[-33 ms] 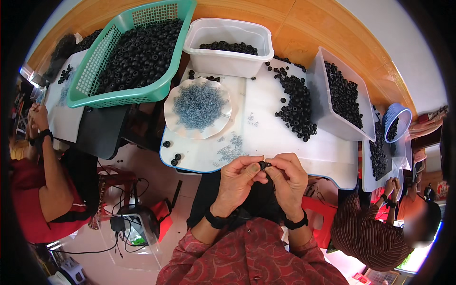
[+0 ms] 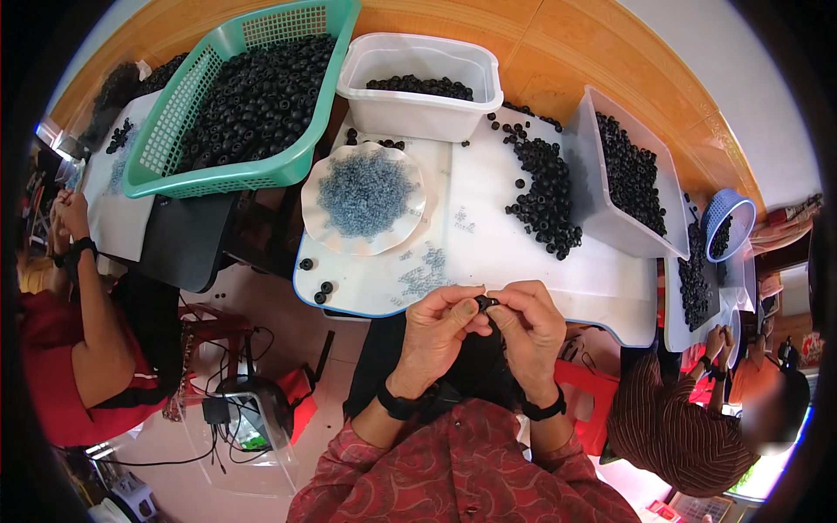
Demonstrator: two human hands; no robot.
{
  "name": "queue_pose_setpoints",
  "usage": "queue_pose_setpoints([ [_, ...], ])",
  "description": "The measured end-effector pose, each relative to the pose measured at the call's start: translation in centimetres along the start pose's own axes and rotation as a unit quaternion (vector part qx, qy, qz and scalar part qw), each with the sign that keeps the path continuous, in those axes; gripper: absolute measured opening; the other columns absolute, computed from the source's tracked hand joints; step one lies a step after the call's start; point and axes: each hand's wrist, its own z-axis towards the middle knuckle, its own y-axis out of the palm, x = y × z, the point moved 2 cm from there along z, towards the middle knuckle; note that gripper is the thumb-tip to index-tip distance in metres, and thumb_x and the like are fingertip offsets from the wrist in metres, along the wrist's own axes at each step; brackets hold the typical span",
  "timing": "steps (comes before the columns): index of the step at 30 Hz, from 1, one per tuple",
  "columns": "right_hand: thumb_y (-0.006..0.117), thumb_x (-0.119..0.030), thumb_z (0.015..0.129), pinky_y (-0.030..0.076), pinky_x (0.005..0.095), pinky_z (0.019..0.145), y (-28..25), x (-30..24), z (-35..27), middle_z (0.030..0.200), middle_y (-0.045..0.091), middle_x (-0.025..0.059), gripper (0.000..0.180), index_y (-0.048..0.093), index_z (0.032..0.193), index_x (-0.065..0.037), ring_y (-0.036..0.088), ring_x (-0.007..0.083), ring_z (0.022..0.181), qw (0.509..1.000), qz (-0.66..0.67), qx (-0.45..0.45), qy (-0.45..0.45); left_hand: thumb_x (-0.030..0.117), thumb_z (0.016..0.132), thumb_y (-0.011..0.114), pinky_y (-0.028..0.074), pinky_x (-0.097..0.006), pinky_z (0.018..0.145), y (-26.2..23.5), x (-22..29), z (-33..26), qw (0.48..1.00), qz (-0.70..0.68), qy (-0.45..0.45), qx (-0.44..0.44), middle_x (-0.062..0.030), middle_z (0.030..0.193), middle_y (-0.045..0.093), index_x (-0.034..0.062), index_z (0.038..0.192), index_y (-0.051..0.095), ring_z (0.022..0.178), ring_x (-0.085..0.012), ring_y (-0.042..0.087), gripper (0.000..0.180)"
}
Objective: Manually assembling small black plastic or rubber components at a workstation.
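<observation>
My left hand (image 2: 438, 336) and my right hand (image 2: 532, 336) meet just off the table's near edge. Between their fingertips is a small round black part (image 2: 485, 302), pinched from both sides and largely covered by the fingers. Beyond the hands, a white scalloped plate (image 2: 408, 234) bears a heap of tiny clear bluish pieces (image 2: 362, 193). More of these pieces (image 2: 424, 275) lie loose on the table (image 2: 488, 261). To the right of the plate is a spread of small black ring-like parts (image 2: 542, 196); a few others (image 2: 323, 292) sit near the left edge.
Along the back stand a green basket (image 2: 307, 161) full of larger black parts, a white tub (image 2: 418, 118) and a translucent bin (image 2: 602, 192) with black parts. A person in red (image 2: 87, 349) sits left, another in stripes (image 2: 671, 427) right. Cables (image 2: 231, 418) trail on the floor.
</observation>
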Motion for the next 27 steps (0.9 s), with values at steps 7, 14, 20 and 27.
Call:
queue_pose_setpoints([
  [7, 0.067, 0.01, 0.081, 0.049, 0.0217, 0.066, -0.03, -0.17, -0.14, 0.094, 0.06, 0.0058, 0.017, 0.069, 0.097, 0.003, 0.061, 0.0114, 0.078, 0.999, 0.031, 0.004, 0.02, 0.007, 0.094, 0.062, 0.06, -0.031, 0.072, 0.14, -0.02, -0.1, 1.0, -0.009, -0.012, -0.001, -0.0108, 0.101, 0.067, -0.0016, 0.113, 0.063, 0.081, -0.0152, 0.067, 0.021],
  [14, 0.067, 0.01, 0.081, 0.048, 0.0224, 0.065, -0.04, 0.14, 0.2, 0.091, 0.06, 0.0062, 0.017, 0.069, 0.096, 0.002, 0.06, 0.0116, 0.075, 1.0, -0.015, -0.006, -0.003, 0.007, 0.093, 0.063, 0.06, -0.03, 0.068, -0.11, -0.31, -0.01, 0.999, -0.003, -0.021, 0.03, -0.01, 0.094, 0.068, -0.0014, 0.112, 0.063, 0.077, -0.0146, 0.067, 0.021],
  [20, 0.067, 0.01, 0.08, 0.049, 0.0238, 0.062, -0.02, 0.19, 0.4, 0.088, 0.06, 0.0072, 0.015, 0.068, 0.093, 0.002, 0.06, 0.0134, 0.071, 0.997, -0.069, -0.022, -0.018, 0.007, 0.094, 0.061, 0.06, -0.029, 0.066, -0.13, -0.16, -0.25, 0.996, 0.059, -0.024, 0.062, -0.0102, 0.091, 0.068, -0.0022, 0.11, 0.064, 0.075, -0.0148, 0.066, 0.019],
  [27, 0.068, 0.01, 0.078, 0.05, 0.027, 0.06, -0.04, -0.3, 0.61, 0.087, 0.059, 0.0098, 0.016, 0.067, 0.092, 0.001, 0.062, 0.0183, 0.069, 0.99, -0.125, -0.047, -0.034, 0.004, 0.095, 0.06, 0.06, -0.029, 0.069, 0.44, 0.46, -0.5, 0.983, 0.153, -0.024, 0.093, -0.012, 0.093, 0.069, -0.0045, 0.113, 0.064, 0.074, -0.0162, 0.068, 0.02],
])
